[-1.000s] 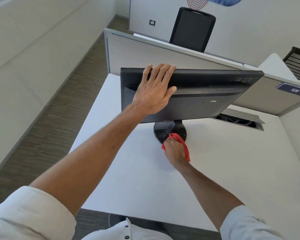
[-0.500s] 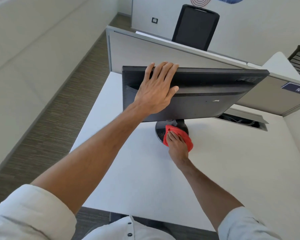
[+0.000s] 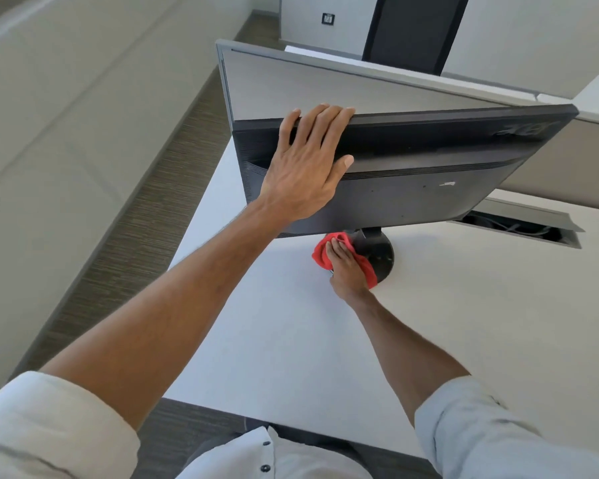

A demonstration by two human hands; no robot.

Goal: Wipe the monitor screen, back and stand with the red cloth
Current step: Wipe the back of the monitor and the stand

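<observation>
Red cloth [image 3: 320, 254] on the monitor [image 3: 429, 174] stand base [image 3: 382, 257]
Right hand [image 3: 346, 267] presses the cloth down with flat fingers; left hand [image 3: 305, 167] lies flat and relaxed on the monitor's back.

Red cloth [image 3: 320, 254]; monitor back [image 3: 429, 195] dark grey to black, with a band of fine horizontal ribbing; stand base [image 3: 382, 259] black; bench [image 3: 464, 323] plain white; partition [image 3: 325, 84] pale grey; floor carpet [image 3: 146, 209] grey-brown and finely streaked; sleeves [image 3: 49, 426] off-white.
</observation>
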